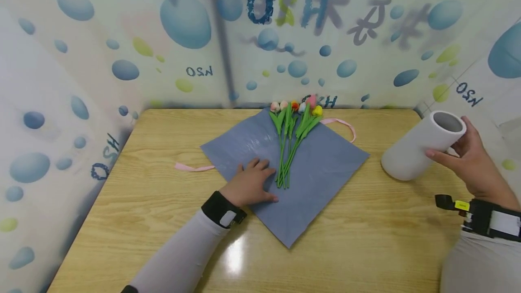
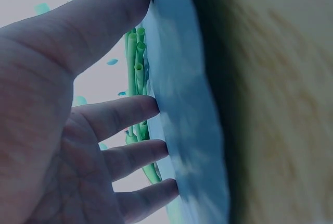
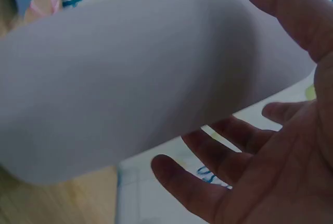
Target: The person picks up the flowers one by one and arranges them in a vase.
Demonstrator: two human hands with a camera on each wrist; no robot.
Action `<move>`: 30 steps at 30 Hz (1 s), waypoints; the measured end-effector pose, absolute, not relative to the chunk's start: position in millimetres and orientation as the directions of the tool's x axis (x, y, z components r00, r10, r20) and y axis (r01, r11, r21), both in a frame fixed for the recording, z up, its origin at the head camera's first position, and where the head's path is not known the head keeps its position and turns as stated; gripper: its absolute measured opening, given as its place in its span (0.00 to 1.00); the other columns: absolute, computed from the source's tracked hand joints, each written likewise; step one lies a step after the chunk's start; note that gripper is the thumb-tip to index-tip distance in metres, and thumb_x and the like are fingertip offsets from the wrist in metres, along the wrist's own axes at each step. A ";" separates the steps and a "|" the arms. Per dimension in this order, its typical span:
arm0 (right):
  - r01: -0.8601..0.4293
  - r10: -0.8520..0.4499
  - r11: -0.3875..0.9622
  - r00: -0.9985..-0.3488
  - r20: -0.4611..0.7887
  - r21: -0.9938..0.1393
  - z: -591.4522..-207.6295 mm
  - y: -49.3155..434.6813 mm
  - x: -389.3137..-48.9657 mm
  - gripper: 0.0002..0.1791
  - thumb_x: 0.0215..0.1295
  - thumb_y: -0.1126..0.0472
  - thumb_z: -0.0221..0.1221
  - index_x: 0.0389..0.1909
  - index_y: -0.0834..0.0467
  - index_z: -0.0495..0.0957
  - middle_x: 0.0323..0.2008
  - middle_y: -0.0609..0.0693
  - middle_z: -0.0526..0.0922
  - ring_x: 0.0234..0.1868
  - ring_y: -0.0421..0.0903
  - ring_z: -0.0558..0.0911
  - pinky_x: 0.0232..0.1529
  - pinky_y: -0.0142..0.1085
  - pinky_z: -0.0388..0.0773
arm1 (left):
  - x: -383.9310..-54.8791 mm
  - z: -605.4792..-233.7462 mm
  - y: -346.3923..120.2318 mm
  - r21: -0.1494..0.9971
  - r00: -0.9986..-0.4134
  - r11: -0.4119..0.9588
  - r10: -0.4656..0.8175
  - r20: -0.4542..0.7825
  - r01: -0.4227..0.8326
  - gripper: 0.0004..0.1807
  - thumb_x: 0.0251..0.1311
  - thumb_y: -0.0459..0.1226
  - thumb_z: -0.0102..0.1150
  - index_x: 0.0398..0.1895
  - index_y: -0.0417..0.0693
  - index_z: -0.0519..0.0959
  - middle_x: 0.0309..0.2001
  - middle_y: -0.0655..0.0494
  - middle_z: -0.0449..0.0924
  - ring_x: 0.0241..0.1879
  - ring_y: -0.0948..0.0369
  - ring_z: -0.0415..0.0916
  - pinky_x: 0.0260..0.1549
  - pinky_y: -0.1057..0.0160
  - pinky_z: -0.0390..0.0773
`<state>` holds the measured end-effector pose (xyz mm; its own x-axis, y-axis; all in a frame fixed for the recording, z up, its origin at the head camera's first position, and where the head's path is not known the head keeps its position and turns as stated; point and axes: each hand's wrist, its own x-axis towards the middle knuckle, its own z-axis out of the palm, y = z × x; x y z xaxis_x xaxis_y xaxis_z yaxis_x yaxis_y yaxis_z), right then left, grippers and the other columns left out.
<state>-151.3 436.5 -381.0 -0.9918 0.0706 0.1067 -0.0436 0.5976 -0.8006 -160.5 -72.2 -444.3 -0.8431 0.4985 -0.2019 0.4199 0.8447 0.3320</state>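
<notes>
My right hand (image 1: 474, 162) holds a white cylindrical vase (image 1: 415, 148) near its top, thumb on the near side and fingers behind. The vase leans to the right, its round mouth facing up, its base close over the right part of the table. In the right wrist view the fingers (image 3: 203, 151) reach round behind the vase (image 3: 119, 83). My left hand (image 1: 249, 183) rests spread, fingertips on a blue-grey sheet of wrapping paper (image 1: 321, 166). Artificial tulips (image 1: 291, 134) with green stems lie on this paper, just right of the left fingertips.
A pink ribbon (image 1: 195, 167) sticks out from under the paper on the left, and a pink ribbon loop (image 1: 346, 124) shows at its upper right. The wooden table (image 1: 163, 202) ends at the back against a wall (image 1: 252, 58) patterned with blue and green drops.
</notes>
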 end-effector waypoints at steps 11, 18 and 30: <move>-0.004 -0.025 0.560 -1.000 -0.012 -0.828 -409.7 456.4 -155.0 0.49 0.75 0.63 0.61 0.82 0.31 0.42 0.75 0.39 0.61 0.64 0.25 0.64 0.82 0.48 0.50 | -161.2 -446.1 -72.0 0.336 -0.845 0.847 0.494 -0.206 0.413 0.46 0.56 0.62 0.72 0.74 0.54 0.72 0.80 0.47 0.61 0.81 0.42 0.51 0.70 0.23 0.54; 0.002 -0.035 0.595 -0.999 -0.028 -0.804 -415.6 459.8 -155.5 0.47 0.75 0.63 0.61 0.83 0.35 0.46 0.73 0.39 0.65 0.59 0.24 0.68 0.44 0.16 0.70 | -162.1 -446.2 -71.9 0.322 -0.843 0.845 0.500 -0.198 0.426 0.46 0.56 0.63 0.72 0.74 0.54 0.72 0.80 0.47 0.61 0.81 0.42 0.52 0.70 0.23 0.55; -0.008 -0.042 0.576 -0.999 -0.019 -0.818 -417.8 458.1 -155.0 0.47 0.75 0.64 0.61 0.83 0.35 0.46 0.71 0.37 0.66 0.58 0.24 0.68 0.45 0.16 0.72 | -160.7 -444.6 -72.4 0.321 -0.843 0.849 0.495 -0.209 0.419 0.44 0.56 0.62 0.72 0.75 0.57 0.72 0.80 0.46 0.60 0.81 0.42 0.52 0.70 0.23 0.55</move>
